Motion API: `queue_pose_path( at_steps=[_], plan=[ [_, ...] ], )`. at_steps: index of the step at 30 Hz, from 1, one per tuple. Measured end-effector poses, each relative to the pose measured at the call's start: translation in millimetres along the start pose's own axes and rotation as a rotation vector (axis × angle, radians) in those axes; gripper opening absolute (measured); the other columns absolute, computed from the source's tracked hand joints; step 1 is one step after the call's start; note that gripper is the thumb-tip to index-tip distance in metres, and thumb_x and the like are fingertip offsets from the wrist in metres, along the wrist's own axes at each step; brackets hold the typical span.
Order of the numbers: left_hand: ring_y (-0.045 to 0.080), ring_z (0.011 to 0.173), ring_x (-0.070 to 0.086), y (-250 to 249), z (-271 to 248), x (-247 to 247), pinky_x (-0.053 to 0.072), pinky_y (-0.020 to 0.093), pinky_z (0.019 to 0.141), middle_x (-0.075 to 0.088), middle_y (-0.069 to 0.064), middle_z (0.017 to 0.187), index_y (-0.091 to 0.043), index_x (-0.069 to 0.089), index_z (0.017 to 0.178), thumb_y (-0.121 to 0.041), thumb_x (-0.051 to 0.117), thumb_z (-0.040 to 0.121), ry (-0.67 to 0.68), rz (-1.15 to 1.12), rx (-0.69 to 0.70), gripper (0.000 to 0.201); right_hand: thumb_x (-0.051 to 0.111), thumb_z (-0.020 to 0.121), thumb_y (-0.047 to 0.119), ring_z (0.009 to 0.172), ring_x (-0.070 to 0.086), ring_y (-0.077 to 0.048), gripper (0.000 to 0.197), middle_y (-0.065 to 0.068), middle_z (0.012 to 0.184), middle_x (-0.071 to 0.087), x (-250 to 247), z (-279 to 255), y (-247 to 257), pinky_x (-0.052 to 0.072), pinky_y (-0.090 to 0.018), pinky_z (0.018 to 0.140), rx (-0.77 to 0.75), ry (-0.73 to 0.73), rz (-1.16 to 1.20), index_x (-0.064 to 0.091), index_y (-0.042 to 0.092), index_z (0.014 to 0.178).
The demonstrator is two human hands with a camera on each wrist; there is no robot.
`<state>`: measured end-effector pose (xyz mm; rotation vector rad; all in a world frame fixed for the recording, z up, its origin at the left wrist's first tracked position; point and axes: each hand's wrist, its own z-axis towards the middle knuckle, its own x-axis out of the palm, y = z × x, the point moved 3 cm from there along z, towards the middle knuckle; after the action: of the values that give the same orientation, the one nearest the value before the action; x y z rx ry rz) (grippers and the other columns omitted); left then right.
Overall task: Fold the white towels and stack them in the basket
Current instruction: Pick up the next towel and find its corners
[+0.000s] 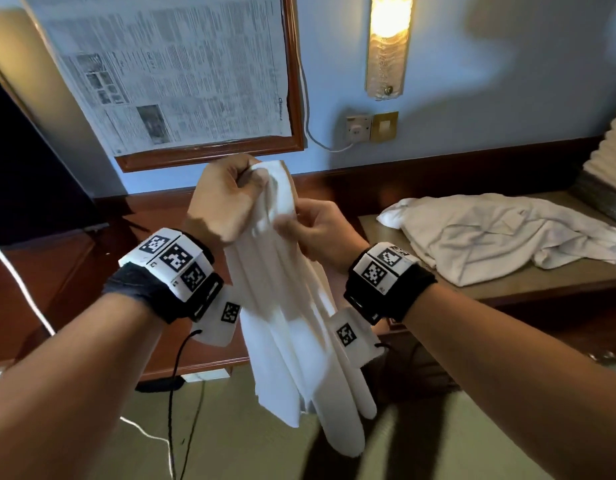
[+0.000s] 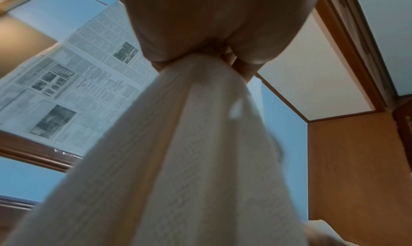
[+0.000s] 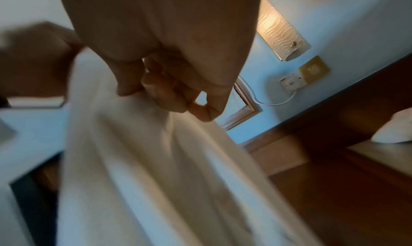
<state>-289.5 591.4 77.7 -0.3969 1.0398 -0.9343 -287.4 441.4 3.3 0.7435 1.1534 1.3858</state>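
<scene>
Step in hand, as I read it: picking up one towel and finding its edge, before any fold is made. The left hand [image 1: 227,199] is fisted round the bunched top of the white towel [image 1: 292,327], held up in the air in front of the wall; the rest hangs down in loose pleats between both forearms, clear of the floor. The right hand [image 1: 315,230] sits just below the left, thumb and fingers pinching a side edge of the same towel; the right wrist view shows that pinch, though blurred. Hands close together, both on the cloth. A second, crumpled towel [image 1: 500,233] lies on the worktop [image 1: 379,233] to the right, not yet folded. No basket in any view. Next move likely calls for sliding the right hand along the edge to a corner, spreading the hands apart so the towel opens flat, then folding. Risk: bunched grip hides the corners, so the fold may come out skewed. Writing: the framed newspaper sheet [image 1: 175,71] on the wall has print too small to read; wrist bands carry square black-and-white markers, no legible text.
</scene>
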Motion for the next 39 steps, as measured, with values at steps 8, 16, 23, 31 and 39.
queue_pose_path(
  at_steps=[8, 16, 23, 31, 39],
  plan=[
    [0.016, 0.072, 0.046, 29.1, 10.8, -71.2, 0.035, 0.032, 0.060, 0.054, 0.013, 0.078, 0.002, 0.064, 0.091, -0.025, 0.057, 0.096, -0.077, 0.040, -0.003, 0.029, 0.063, 0.091, 0.040, 0.063, 0.057, -0.012, 0.027, 0.005, 0.065, 0.062, -9.2, -81.8, -131.7, 0.051, -0.041, 0.068, 0.380, 0.219, -0.535, 0.067, 0.025, 0.069],
    [0.018, 0.069, 0.058, 74.1, 8.2, -129.8, 0.048, 0.030, 0.064, 0.065, -0.001, 0.070, -0.020, 0.069, 0.085, -0.032, 0.057, 0.094, -0.115, 0.016, -0.076, 0.019, 0.062, 0.094, 0.030, 0.073, 0.067, -0.017, 0.017, 0.000, 0.077, 0.068, -73.5, -170.3, -183.7, 0.047, -0.026, 0.063, 0.897, 0.177, -0.840, 0.066, 0.029, 0.078],
    [0.007, 0.068, 0.060, 87.7, -7.6, -127.8, 0.051, 0.026, 0.068, 0.070, -0.001, 0.076, -0.020, 0.071, 0.088, -0.031, 0.059, 0.095, -0.023, -0.018, -0.048, 0.018, 0.055, 0.092, 0.015, 0.115, 0.061, -0.032, 0.032, -0.013, 0.127, 0.064, -72.6, -172.8, -167.8, 0.050, -0.034, 0.093, 1.031, 0.014, -1.053, 0.067, 0.015, 0.122],
    [0.006, 0.074, 0.064, 56.4, -33.9, -50.7, 0.053, 0.028, 0.069, 0.072, -0.011, 0.082, -0.037, 0.074, 0.087, -0.014, 0.065, 0.096, 0.364, 0.121, 0.150, 0.026, 0.073, 0.087, 0.033, 0.109, 0.059, -0.005, 0.059, 0.011, 0.130, 0.058, 48.3, -30.8, -7.2, 0.047, -0.009, 0.085, 0.087, 0.025, -0.338, 0.049, 0.028, 0.141],
    [0.017, 0.084, 0.069, 50.9, -22.1, -58.3, 0.054, 0.035, 0.076, 0.074, 0.000, 0.086, -0.024, 0.076, 0.091, -0.014, 0.064, 0.095, 0.196, 0.104, 0.047, 0.017, 0.065, 0.093, 0.006, 0.085, 0.063, -0.014, 0.016, -0.009, 0.093, 0.070, 48.6, 11.2, 34.6, 0.053, -0.026, 0.082, -0.111, 0.013, -0.043, 0.068, -0.003, 0.106]
  ],
)
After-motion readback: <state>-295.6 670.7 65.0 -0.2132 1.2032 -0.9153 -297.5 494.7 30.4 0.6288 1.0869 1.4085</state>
